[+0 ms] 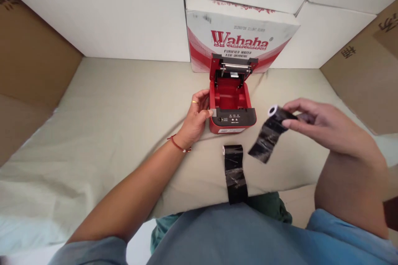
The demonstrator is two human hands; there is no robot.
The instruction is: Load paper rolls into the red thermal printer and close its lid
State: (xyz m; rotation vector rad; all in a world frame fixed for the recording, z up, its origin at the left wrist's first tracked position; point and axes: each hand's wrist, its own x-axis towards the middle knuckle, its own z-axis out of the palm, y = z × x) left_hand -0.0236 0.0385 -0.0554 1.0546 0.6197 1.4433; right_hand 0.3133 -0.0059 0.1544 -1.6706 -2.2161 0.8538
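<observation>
Open red device [230, 98] on a pale, cloth-covered surface [124, 132], just in front of a printed carton [242, 29]. The body is glossy red; a black front panel [234, 118] carries small white markings, and a white label lies along the front below it. The lid [215, 65] stands raised at the rear, its underside fitted with a metallic bar [236, 67]. The lidless bay shows red walls, a red floor and rounded fittings at either side. The left hand [196, 116], partly curled, holds the device's left edge, thumb on the grey front corner. The right hand [314, 122], closed in a pinch, grips a black roll [270, 133] with a white core, to the right of the device; its loose strip hangs downward. A second roll [235, 169], likewise black, lies nearer the person, partly unwound toward the surface's edge. The carton, white with red bands, reads "Wahaha" and "Purified water for drinking"; its contents are hidden.
</observation>
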